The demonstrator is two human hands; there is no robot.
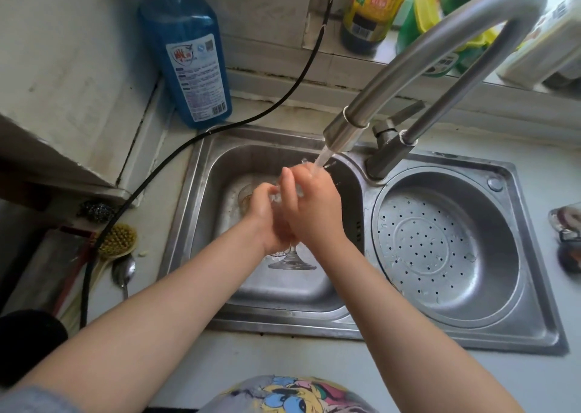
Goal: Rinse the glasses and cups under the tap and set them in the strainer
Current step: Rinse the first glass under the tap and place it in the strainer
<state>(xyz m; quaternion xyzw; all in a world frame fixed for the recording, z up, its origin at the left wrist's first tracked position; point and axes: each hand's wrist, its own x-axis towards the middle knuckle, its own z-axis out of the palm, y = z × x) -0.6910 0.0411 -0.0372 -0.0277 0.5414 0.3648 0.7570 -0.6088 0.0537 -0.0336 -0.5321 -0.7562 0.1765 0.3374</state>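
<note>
Stainless steel sink (pixel 201 211) taken as the reference point. Nearest the viewer, two bare forearms reach over its front rim into the left basin. Above that basin, a clear stemmed glass (pixel 291 257) is held between both hands: its round foot and stem protrude below the wrists toward the viewer, and its bowl is enclosed by the palms, largely hidden. Left hand (pixel 265 216) is curled round the left side of the bowl. Right hand (pixel 309 206) wraps the right side, fingers laid over the top and pressed together. Water from the tap (pixel 345 129) falls on the right hand's fingers at the far edge of the grip. Right of the basin, the round perforated strainer (pixel 440 249) sits in the second bowl, holding no glassware. Left of the sink, a brush (pixel 118 239) and spoon (pixel 123 272) lie on the counter. Beyond the sink's far left corner stands a blue bottle (pixel 191 63); a black hose (pixel 283 98) runs past it.
</note>
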